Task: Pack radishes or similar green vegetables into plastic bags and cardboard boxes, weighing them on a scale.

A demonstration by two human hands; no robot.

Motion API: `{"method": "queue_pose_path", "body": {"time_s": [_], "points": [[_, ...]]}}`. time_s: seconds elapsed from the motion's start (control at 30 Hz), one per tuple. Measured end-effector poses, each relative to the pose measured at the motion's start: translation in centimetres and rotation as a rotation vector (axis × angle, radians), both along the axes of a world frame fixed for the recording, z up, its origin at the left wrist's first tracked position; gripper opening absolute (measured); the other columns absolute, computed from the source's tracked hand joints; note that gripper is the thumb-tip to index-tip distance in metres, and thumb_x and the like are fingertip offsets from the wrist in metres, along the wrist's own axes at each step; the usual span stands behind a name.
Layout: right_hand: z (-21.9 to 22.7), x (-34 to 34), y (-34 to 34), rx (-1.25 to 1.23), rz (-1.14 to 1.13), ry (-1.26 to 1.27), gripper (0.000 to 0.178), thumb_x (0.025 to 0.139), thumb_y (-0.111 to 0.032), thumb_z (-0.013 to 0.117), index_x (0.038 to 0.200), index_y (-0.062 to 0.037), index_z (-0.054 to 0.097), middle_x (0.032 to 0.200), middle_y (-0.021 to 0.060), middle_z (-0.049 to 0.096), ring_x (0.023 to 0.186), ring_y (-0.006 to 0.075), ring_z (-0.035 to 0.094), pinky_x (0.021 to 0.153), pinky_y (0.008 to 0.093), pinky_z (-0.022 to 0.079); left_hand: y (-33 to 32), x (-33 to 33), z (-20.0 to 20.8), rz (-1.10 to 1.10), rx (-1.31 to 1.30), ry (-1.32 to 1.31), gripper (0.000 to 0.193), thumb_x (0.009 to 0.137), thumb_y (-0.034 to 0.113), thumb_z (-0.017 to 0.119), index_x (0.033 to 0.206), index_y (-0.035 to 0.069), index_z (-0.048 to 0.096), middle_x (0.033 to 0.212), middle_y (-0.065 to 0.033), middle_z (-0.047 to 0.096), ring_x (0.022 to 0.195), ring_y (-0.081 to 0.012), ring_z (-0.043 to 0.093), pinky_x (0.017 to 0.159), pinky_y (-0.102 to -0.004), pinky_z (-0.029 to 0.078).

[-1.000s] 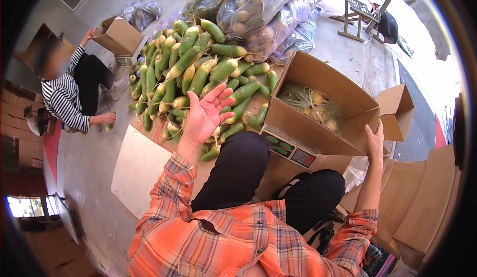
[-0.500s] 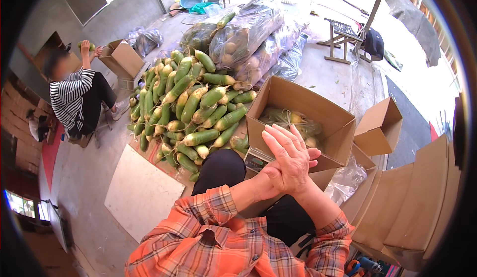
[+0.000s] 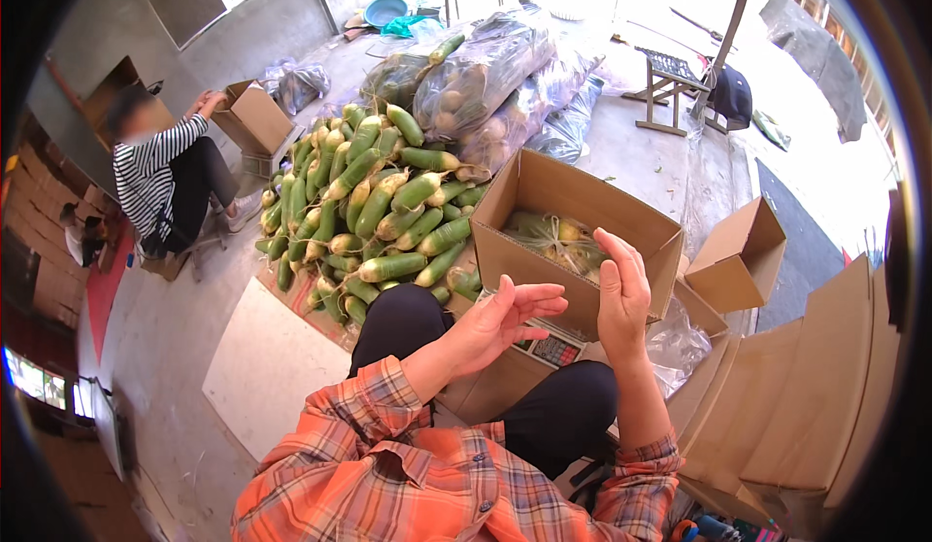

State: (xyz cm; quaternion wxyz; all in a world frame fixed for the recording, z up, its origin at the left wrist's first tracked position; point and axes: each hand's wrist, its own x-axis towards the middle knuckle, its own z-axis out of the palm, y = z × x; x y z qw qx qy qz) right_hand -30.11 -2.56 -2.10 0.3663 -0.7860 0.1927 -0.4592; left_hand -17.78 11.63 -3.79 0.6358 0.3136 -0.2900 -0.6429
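Note:
My left hand (image 3: pixel 500 326) is held above my knees, fingers stretched out and holding nothing. Across from it, my right hand (image 3: pixel 623 287) is raised with its fingers up, also empty. A gap separates the two palms. Just beyond them stands an open cardboard box (image 3: pixel 529 287) with several green-and-white radishes (image 3: pixel 563 234) in a clear plastic bag inside. Under the box's near side shows a scale (image 3: pixel 557 350) with a keypad. To the left lies a big heap of green radishes (image 3: pixel 388 214), closest to my left hand.
Filled plastic bags (image 3: pixel 482 71) lie behind the heap. A smaller open box (image 3: pixel 735 255) and large folded cartons (image 3: pixel 806 387) stand at the right. A pale board (image 3: pixel 277 367) lies at the left. Farther left, a person in a striped top (image 3: pixel 160 168) sits beside another box (image 3: pixel 257 119).
My hands were pressed together over the box's near edge; they have come apart, the left one moving left and nearer me. The seated person's hands have lowered to their box.

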Motion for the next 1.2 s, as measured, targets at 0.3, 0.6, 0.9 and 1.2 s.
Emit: {"method": "queue_pose_path", "body": {"time_s": [0.3,0.6,0.9,1.2], "points": [[0.6,1.0,4.4,0.535,0.533,-0.065,0.039,0.090,-0.027,0.048,0.115,0.0023,0.048,0.118,0.0109,0.049,0.108,0.0184,0.047,0.090,0.0313,0.037,-2.2,-1.7,-5.5,0.090,-0.105,-0.639,0.030,0.088,0.020,0.050,0.113,0.004,0.050,0.103,-0.0065,0.053,0.097,-0.0152,0.050,0.080,-0.0285,0.042],[-1.3,-6.9,-8.1,0.363,-0.352,0.237,0.018,0.084,-0.016,0.057,0.095,-0.0018,0.058,0.081,0.0027,0.058,0.073,0.0080,0.051,0.065,0.0218,0.042,-5.3,12.3,-0.7,0.634,0.066,-1.174,0.030,0.081,0.010,0.058,0.109,0.002,0.051,0.081,-0.0051,0.055,0.069,-0.0126,0.053,0.061,-0.0253,0.044],[-4.2,-6.7,-13.0,0.527,-0.484,0.630,0.037,0.078,-0.033,0.064,0.070,-0.0021,0.045,0.060,0.0030,0.049,0.056,0.0112,0.047,0.054,0.0266,0.041,-12.5,19.1,-3.1,0.320,0.486,-1.797,0.064,0.077,0.051,0.056,0.114,-0.001,0.044,0.090,-0.0170,0.060,0.084,-0.0323,0.058,0.073,-0.0412,0.045],[-3.3,-5.3,-13.5,0.596,-0.412,1.200,0.044,0.076,-0.038,0.059,0.071,0.0053,0.061,0.059,0.0151,0.060,0.053,0.0229,0.061,0.059,0.0336,0.047,-15.7,19.0,-3.3,-0.032,0.659,-1.818,0.050,0.078,0.048,0.050,0.081,0.000,0.064,0.089,-0.0224,0.060,0.087,-0.0356,0.057,0.078,-0.0423,0.044]]}}
